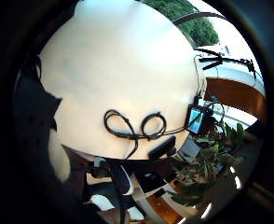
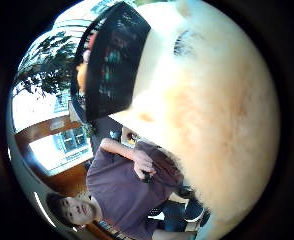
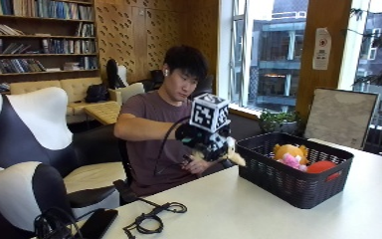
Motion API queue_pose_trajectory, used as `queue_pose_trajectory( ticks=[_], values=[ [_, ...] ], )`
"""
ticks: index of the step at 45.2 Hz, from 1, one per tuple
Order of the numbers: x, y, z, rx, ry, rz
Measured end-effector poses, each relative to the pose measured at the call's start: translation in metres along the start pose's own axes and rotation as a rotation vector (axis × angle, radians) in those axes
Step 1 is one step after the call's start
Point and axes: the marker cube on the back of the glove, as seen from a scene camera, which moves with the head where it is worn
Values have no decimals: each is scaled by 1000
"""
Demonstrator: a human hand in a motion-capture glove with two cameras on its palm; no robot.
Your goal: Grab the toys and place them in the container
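A person seated at a white table (image 3: 297,219) holds their black-gloved right hand (image 3: 204,142) raised in the air just beside the near end of a black basket (image 3: 290,174). The fingers are curled round a cream-coloured plush toy (image 3: 234,157), whose pale fuzzy end pokes out of the glove toward the basket wall. In the thumb-side palm view that toy (image 2: 212,115) fills most of the picture as soft, peach-tinted fur, with the basket's dark lattice wall (image 2: 112,60) right next to it. The toy is not yet over the opening; it looks level with the rim and slightly outside it. The basket is rectangular, rigid, woven-look plastic with open holes, and it already holds 3 toys: an orange plush (image 3: 289,149), a pink plush (image 3: 289,161) and a smooth red rounded one (image 3: 321,167). The likely risk is letting go too soon, so the toy strikes the rim and tumbles onto the table, or nudging the light basket with the glove. Soft fur may also slip through the fingers. On the table's near corner lie a looped black cable (image 3: 152,216) and a flat black phone (image 3: 98,223).
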Motion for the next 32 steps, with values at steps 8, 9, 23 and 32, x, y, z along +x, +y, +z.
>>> queue_pose_trajectory(
  ticks=[8,9,23,32],
  values=[
    [-9,-12,-113,126,-8,27],
    [-12,-13,-124,140,-7,26],
    [-103,-48,-164,200,32,-55],
    [-191,-88,-134,161,165,-253]
  ],
)
